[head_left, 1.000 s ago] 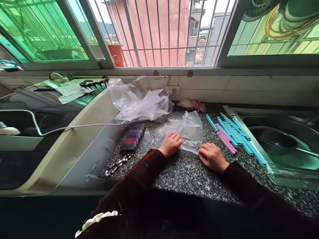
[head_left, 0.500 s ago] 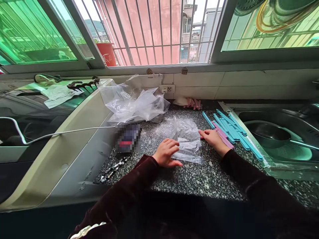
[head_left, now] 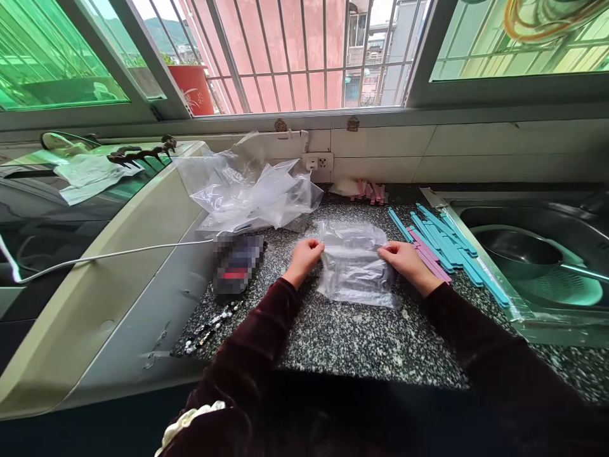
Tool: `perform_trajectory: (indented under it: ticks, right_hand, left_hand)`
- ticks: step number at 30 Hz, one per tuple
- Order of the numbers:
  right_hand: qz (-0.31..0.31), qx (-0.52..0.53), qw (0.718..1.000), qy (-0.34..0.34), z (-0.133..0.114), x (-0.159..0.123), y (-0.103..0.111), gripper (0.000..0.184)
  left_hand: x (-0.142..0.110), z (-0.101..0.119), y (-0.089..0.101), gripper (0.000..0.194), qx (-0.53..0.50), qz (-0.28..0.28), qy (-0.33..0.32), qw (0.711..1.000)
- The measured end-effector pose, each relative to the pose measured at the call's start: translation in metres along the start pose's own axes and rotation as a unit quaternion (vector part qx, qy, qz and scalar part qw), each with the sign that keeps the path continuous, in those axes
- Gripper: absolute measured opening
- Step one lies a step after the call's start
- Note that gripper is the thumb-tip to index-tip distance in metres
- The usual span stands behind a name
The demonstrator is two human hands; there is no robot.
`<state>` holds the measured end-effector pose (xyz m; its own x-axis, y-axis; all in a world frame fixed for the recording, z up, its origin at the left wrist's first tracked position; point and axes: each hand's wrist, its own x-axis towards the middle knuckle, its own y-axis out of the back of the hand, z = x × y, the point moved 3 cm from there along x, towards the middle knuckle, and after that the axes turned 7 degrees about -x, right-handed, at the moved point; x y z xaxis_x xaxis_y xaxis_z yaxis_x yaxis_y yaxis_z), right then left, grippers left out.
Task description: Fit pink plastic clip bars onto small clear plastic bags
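Observation:
A clear plastic bag [head_left: 358, 266] lies spread on the speckled countertop [head_left: 352, 336], its surface creased. My left hand [head_left: 305, 259] pinches its left edge between thumb and fingers. On the opposite side my right hand [head_left: 408, 263] grips the right edge the same way. Just beyond my right hand lie several flat turquoise strips [head_left: 445, 238] in a loose pile, with a few pink strips [head_left: 429, 255] among them. Whether anything is inside the bag I cannot tell.
A heap of clear plastic bags [head_left: 257, 197] rests at the back left. A phone-like object [head_left: 238, 263], blurred out, lies left, near a beaded string [head_left: 209, 330]. Pink pieces [head_left: 371, 192] sit by the wall. The sink [head_left: 523, 308] on the right holds a pan [head_left: 518, 246].
My left hand has gone from spread fingers over the bag to a pinch on its left edge. The bag now lies flatter and wider. My right hand keeps its hold.

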<state>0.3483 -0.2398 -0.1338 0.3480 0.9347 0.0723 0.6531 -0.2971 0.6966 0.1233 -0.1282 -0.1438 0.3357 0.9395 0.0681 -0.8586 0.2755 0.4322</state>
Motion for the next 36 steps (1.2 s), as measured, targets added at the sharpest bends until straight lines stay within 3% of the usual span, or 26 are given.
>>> perform_trajectory:
  ticks: [5,10,12,15,17,19,22,32,36]
  right_hand:
    - [-0.044,-0.088,0.994,-0.044,0.013,-0.002,0.010,0.026]
    - [-0.081,-0.157,0.980,-0.090,0.013,0.004,0.016,0.038]
    - [-0.060,-0.178,0.977,-0.101,0.011,0.016,0.024,0.038]
    - [0.022,-0.260,0.963,-0.073,0.002,0.041,0.032,0.031]
    - [0.023,-0.282,0.958,-0.054,-0.004,0.059,0.027,0.029]
    - [-0.019,-0.279,0.959,-0.054,-0.008,0.075,0.016,0.027]
    - [-0.035,-0.294,0.953,-0.056,-0.012,0.090,-0.001,0.021]
    - [0.030,-0.369,0.926,-0.072,-0.005,0.099,-0.009,0.026]
    - [0.041,-0.391,0.916,-0.077,-0.007,0.099,-0.009,0.032]
  left_hand:
    - [0.000,-0.011,0.016,0.019,0.137,0.083,-0.023,0.987]
    - [0.009,-0.007,0.009,0.026,0.159,0.098,-0.020,0.982]
    - [0.017,-0.004,0.004,0.034,0.158,0.088,-0.016,0.983]
    - [0.029,0.002,-0.003,0.036,0.145,0.063,-0.017,0.987]
    - [0.036,0.003,-0.007,0.025,0.129,0.069,-0.008,0.989]
    - [0.041,0.002,-0.010,0.017,0.113,0.075,0.007,0.991]
    - [0.048,-0.001,-0.013,0.018,0.086,0.062,0.004,0.994]
    - [0.089,-0.015,-0.010,0.015,-0.037,0.080,0.015,0.996]
    - [0.092,-0.017,-0.008,0.012,-0.040,0.108,-0.015,0.993]
